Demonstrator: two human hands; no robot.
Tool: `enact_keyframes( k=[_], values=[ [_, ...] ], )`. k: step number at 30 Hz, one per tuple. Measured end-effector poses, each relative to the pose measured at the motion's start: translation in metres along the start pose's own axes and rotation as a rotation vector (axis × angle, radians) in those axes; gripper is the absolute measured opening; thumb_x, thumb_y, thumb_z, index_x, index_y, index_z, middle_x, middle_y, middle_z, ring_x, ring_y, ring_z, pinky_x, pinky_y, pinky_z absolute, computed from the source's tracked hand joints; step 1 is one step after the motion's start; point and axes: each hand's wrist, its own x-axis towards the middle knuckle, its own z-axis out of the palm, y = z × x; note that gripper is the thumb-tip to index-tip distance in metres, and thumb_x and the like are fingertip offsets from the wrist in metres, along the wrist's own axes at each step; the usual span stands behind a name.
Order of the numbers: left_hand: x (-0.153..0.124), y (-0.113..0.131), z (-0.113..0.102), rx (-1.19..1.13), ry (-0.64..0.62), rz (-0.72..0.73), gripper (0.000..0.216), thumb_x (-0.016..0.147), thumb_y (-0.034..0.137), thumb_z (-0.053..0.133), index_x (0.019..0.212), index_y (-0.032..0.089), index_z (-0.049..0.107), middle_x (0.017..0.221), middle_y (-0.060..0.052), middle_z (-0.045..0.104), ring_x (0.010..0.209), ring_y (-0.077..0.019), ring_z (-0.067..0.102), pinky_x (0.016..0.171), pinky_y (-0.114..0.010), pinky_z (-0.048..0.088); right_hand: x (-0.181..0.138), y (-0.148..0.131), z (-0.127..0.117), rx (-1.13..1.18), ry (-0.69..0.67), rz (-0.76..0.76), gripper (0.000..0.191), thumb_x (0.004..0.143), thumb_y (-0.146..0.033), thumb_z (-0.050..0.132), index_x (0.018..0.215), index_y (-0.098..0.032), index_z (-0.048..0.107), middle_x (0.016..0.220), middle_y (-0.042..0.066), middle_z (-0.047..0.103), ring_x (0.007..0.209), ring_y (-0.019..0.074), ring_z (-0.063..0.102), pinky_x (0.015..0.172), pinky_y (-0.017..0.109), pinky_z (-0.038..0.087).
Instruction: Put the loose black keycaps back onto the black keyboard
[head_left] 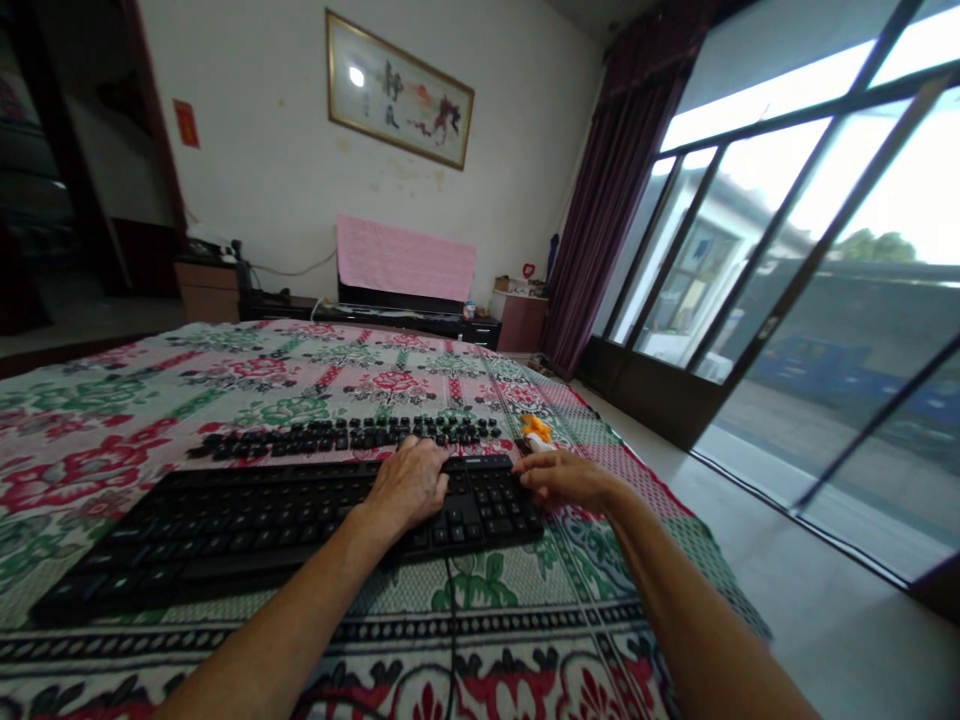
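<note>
A black keyboard point(247, 530) lies on a flowered cloth in front of me. My left hand point(409, 482) rests on its right-centre part, with fingers curled down against it. At the keyboard's far right corner is my right hand point(559, 476), its thumb and fingertips pinched together. Whatever sits in that pinch is too small or hidden to make out. Just beyond these fingers lie an orange thing point(535, 426) and a white thing point(540, 442), both of unclear kind. Several loose black keycaps point(360, 434) are lined up in rows behind the keyboard.
The patterned cloth point(480, 650) covers the broad surface under everything. A black cable point(451, 630) runs from the keyboard towards me. Farther off are a low cabinet with a pink cloth point(405, 258), a purple curtain point(592, 220) and glass sliding doors at right.
</note>
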Motion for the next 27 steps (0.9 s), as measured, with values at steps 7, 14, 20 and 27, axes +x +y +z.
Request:
enact_keyframes(
  k=[7, 14, 20, 27],
  values=[
    [0.0, -0.001, 0.002, 0.015, 0.02, 0.016, 0.024, 0.074, 0.029, 0.042, 0.092, 0.022, 0.057, 0.089, -0.005, 0.055, 0.088, -0.0192, 0.043, 0.077, -0.03, 0.038, 0.005, 0.01, -0.004, 0.055, -0.032, -0.015, 0.029, 0.066, -0.028, 0.057, 0.092, -0.016, 0.056, 0.049, -0.005, 0.045, 0.046, 0.0065, 0.045, 0.044, 0.018, 0.037],
    [0.001, -0.001, 0.002, 0.02, 0.012, 0.011, 0.027, 0.074, 0.027, 0.041, 0.096, 0.022, 0.056, 0.09, -0.005, 0.055, 0.088, -0.0191, 0.043, 0.078, -0.03, 0.037, 0.003, 0.002, -0.002, -0.103, 0.021, -0.019, 0.031, 0.063, -0.03, 0.06, 0.09, -0.014, 0.059, 0.058, -0.001, 0.055, 0.049, 0.0076, 0.05, 0.046, 0.02, 0.041],
    [0.001, -0.001, 0.002, 0.013, -0.004, -0.004, 0.027, 0.074, 0.028, 0.042, 0.096, 0.023, 0.056, 0.091, -0.004, 0.055, 0.09, -0.0192, 0.042, 0.078, -0.03, 0.037, 0.003, -0.003, 0.002, -0.188, 0.093, -0.01, 0.028, 0.064, -0.027, 0.058, 0.088, -0.014, 0.061, 0.053, -0.001, 0.055, 0.045, 0.0067, 0.049, 0.043, 0.017, 0.04],
    [0.001, -0.001, 0.001, 0.003, -0.005, -0.01, 0.027, 0.074, 0.029, 0.042, 0.097, 0.023, 0.056, 0.091, -0.005, 0.055, 0.09, -0.0194, 0.042, 0.079, -0.03, 0.037, 0.008, -0.003, 0.005, -0.284, 0.13, -0.057, 0.024, 0.063, -0.031, 0.058, 0.08, -0.015, 0.064, 0.057, -0.001, 0.056, 0.044, 0.0056, 0.046, 0.041, 0.017, 0.037]
  ],
)
